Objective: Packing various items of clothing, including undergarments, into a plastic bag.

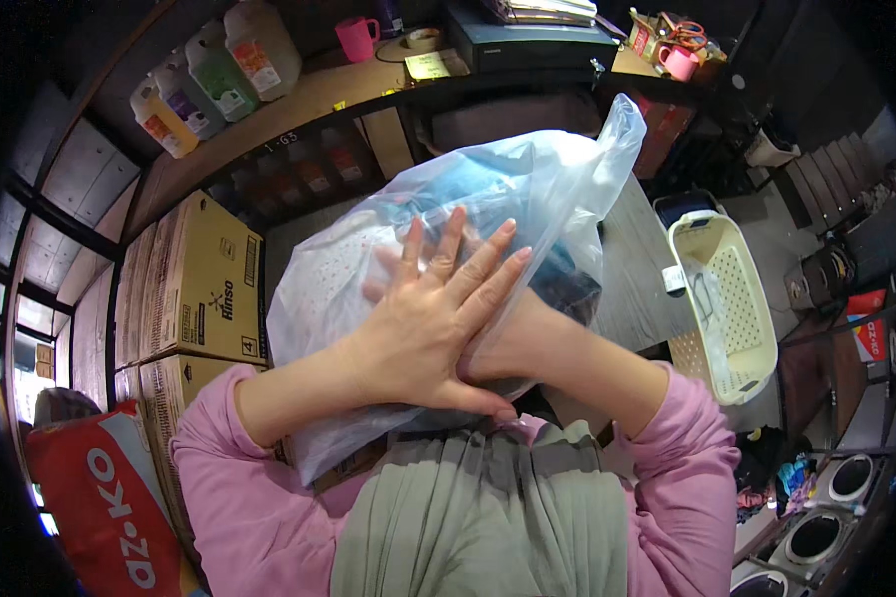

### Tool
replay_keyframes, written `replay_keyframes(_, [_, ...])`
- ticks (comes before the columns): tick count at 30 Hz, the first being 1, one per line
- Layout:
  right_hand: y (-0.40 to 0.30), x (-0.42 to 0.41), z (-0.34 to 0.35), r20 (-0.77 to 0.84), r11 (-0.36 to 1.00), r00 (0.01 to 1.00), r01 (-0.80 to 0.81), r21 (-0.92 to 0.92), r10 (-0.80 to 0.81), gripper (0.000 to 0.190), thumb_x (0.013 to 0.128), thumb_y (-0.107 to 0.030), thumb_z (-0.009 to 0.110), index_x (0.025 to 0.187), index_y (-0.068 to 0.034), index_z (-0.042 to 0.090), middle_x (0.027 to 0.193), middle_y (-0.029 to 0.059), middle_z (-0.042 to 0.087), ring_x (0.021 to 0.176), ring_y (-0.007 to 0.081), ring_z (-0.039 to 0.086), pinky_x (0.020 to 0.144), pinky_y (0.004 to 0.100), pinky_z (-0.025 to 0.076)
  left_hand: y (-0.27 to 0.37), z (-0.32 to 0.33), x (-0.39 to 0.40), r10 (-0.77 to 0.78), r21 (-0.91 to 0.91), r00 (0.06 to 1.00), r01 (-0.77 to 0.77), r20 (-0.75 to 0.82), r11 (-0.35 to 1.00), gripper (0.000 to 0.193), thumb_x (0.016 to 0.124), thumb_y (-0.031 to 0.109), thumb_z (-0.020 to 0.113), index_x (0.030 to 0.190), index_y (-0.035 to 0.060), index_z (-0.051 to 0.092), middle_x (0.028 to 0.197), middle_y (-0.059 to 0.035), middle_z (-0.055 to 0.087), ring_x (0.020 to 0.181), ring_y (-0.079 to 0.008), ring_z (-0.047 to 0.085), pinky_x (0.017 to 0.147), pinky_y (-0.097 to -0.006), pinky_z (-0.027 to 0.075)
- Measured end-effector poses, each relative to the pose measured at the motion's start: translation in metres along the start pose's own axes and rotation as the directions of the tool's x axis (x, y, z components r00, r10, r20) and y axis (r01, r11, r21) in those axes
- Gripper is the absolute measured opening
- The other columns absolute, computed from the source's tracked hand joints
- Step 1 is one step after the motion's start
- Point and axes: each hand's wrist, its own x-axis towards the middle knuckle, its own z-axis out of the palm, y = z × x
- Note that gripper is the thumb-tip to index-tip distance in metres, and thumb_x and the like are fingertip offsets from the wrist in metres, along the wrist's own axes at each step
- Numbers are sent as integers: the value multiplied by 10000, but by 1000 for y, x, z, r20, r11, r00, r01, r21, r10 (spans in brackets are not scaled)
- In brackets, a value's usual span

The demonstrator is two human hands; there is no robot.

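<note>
A large translucent plastic bag (343,261), filled with white and blue soft contents that look like cloth, lies before my body. My left hand (440,306) rests flat on it with fingers spread, crossing over my right hand. Most of my right hand (496,354) is covered by my left hand and the plastic; blurred fingertips show through the film, and whether it grips anything is unclear. The bag's gathered corner sticks up at the upper right, and dark contents show at its right side.
Stacked cardboard boxes (216,283) and a red sack (104,492) stand at left. A cream laundry basket (761,321) is at right. Jugs (220,74), a pink mug (357,39) and a dark printer-like device (537,52) occupy the far shelf. Front-loading machines (814,536) stand lower right.
</note>
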Motion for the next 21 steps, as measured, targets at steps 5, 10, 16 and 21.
replay_keyframes(5, [9, -3, -58, 310, 941, 947, 175, -290, -80, 632, 857, -401, 553, 1430, -161, 438, 1509, 120, 368, 1370, 336, 359, 1127, 490, 286, 7, 8, -7, 8, 70, 1000, -8, 0, 998, 1130, 658, 732, 640, 1525, 113, 261, 1600, -162, 142, 1468, -445, -11, 1104, -671, -70])
replay_keyframes(10, [47, -5, -135, 251, 796, 966, 104, -596, 62, 586, 821, -357, 629, 1340, -102, 529, 1377, 136, 516, 1201, 354, 534, 991, 407, 452, 4, 15, -14, 60, 146, 996, -69, 64, 987, 981, 797, 800, 410, 1522, 152, 284, 1590, -69, 225, 1486, -361, 6, 1144, -592, -112])
replay_keyframes(16, [96, -42, -189, 186, 843, 981, 60, -534, 48, 363, 806, -181, 691, 1122, -9, 637, 1184, 169, 636, 1146, 328, 579, 1031, 407, 418, -2, 13, -7, 114, 88, 988, -124, 108, 988, 935, 847, 771, 367, 1516, 123, 286, 1591, -63, 221, 1491, -302, 30, 1190, -488, -55])
replay_keyframes(21, [75, -25, -260, 126, 961, 980, -120, -250, 156, 267, 798, -35, 697, 1058, 21, 676, 1006, 152, 706, 946, 222, 683, 884, 332, 501, -1, 11, -8, 165, 18, 979, -169, 118, 986, 914, 870, 747, 358, 1505, 92, 297, 1586, -69, 234, 1492, -259, 80, 1207, -445, 7])
